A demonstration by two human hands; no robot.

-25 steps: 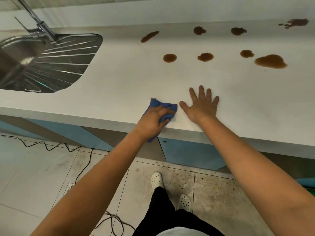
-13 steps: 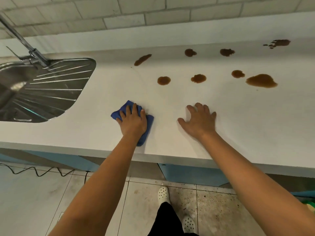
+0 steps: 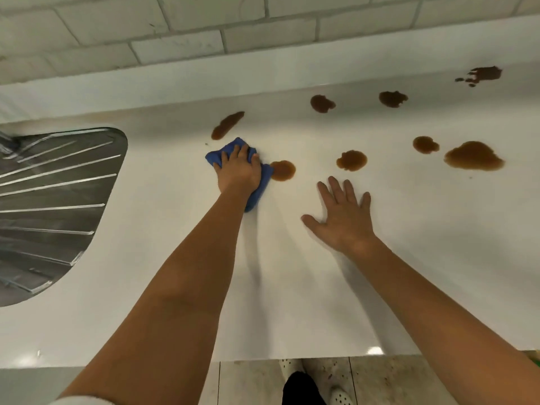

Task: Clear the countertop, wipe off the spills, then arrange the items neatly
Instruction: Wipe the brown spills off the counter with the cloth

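My left hand (image 3: 238, 169) presses a crumpled blue cloth (image 3: 226, 150) onto the white countertop (image 3: 175, 273), fingers curled over it. The cloth lies between an elongated brown spill (image 3: 227, 125) behind it and a round brown spill (image 3: 283, 170) touching its right edge. My right hand (image 3: 342, 217) rests flat on the countertop, fingers spread, holding nothing. Several more brown spills dot the far right: a blot (image 3: 351, 160) just beyond my right fingertips, a large puddle (image 3: 473, 156), a small one (image 3: 425, 144), and spots near the back wall (image 3: 322, 103).
A steel sink drainboard (image 3: 52, 206) is set into the countertop at the left. A white upstand and tiled wall (image 3: 204, 48) close the back. The countertop's front edge runs along the bottom, with floor tiles and my shoes (image 3: 339, 396) below.
My left hand has slid the cloth away from the front edge toward the back, up to the spills. My right hand flattened and spread its fingers. The view moved closer over the countertop.
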